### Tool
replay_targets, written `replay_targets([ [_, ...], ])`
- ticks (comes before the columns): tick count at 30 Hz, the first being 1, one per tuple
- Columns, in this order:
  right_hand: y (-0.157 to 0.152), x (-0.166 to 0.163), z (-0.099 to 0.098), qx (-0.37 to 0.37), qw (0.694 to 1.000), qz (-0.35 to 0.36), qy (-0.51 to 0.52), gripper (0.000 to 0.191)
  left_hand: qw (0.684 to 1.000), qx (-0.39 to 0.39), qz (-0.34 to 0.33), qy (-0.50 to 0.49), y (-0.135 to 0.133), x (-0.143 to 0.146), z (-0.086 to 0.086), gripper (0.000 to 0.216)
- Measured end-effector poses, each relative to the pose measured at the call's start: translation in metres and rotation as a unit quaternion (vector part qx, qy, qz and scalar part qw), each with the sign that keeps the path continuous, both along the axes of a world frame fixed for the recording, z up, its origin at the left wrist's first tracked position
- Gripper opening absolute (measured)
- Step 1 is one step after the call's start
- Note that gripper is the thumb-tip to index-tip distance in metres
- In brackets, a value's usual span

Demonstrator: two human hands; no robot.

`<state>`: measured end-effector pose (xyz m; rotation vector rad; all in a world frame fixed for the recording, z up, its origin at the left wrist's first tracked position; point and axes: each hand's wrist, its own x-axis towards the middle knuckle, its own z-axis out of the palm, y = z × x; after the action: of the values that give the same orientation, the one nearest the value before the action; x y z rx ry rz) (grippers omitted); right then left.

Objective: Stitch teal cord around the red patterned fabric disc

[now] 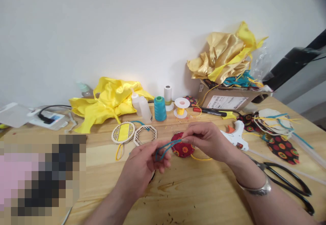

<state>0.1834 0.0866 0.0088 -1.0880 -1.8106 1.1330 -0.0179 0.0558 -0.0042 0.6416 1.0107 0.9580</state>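
A teal cord [166, 147] is stretched in a loop between my two hands above the table. My left hand [145, 158] has its fingers curled round the looped end. At the other end, my right hand [207, 138] pinches the cord between thumb and fingertips. Just behind the hands lies a round dark red patterned fabric piece [183, 152], with a yellow cord [202, 158] coming out from under it. An octagonal wooden lattice frame [136, 135] and a round lattice frame [113, 133] with yellow fabric lie beyond my left hand.
Along the back stand a teal thread spool [160, 109], a yellow cord reel [181, 108] and plastic bottles [145, 109]. Yellow satin [107, 99] lies left; a cardboard box [219, 96] heaped with fabric stands right. A white glue gun [236, 136] and black-handled scissors [287, 179] lie rightward.
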Motion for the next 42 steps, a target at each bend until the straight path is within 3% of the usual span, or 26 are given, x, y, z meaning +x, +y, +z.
replay_targets([
  [3, 0.005, -0.001, -0.004, -0.112, 0.975, -0.117, 0.151, 0.017, 0.994, -0.021, 0.105, -0.036, 0.003, -0.001, 0.000, 0.024],
  [5, 0.008, -0.004, -0.007, -0.157, 0.948, -0.161, 0.226, 0.024, 0.990, -0.027, 0.135, -0.016, 0.003, -0.001, -0.001, 0.022],
  [7, 0.009, -0.008, -0.009, -0.157, 0.938, -0.182, 0.251, 0.027, 0.994, 0.001, 0.110, 0.003, 0.001, 0.000, -0.003, 0.023],
  [10, 0.002, -0.018, -0.009, -0.135, 0.943, -0.200, 0.230, 0.020, 0.999, 0.017, 0.016, 0.042, -0.004, 0.003, -0.006, 0.026],
  [13, -0.010, -0.029, -0.008, -0.064, 0.976, -0.157, 0.136, 0.012, 0.997, 0.037, -0.054, 0.049, -0.007, 0.007, -0.008, 0.027],
  [16, -0.018, -0.038, -0.011, -0.006, 0.994, -0.089, 0.067, 0.017, 0.997, 0.067, -0.038, 0.021, -0.007, 0.009, -0.008, 0.025],
  [25, -0.019, -0.042, -0.013, -0.077, 0.989, -0.073, 0.102, 0.015, 0.995, 0.088, 0.050, -0.009, -0.008, 0.007, -0.012, 0.013],
  [35, -0.019, -0.042, -0.018, -0.036, 0.998, -0.039, 0.032, 0.016, 0.989, 0.106, 0.103, 0.031, -0.007, 0.006, -0.019, 0.013],
  [39, -0.018, -0.038, -0.012, -0.018, 0.999, -0.018, -0.038, 0.016, 0.982, 0.112, 0.150, 0.027, -0.005, 0.004, -0.019, 0.010],
  [42, -0.023, -0.030, 0.004, 0.013, 0.987, 0.025, -0.156, 0.015, 0.981, 0.109, 0.161, 0.023, -0.004, 0.004, -0.015, 0.014],
])
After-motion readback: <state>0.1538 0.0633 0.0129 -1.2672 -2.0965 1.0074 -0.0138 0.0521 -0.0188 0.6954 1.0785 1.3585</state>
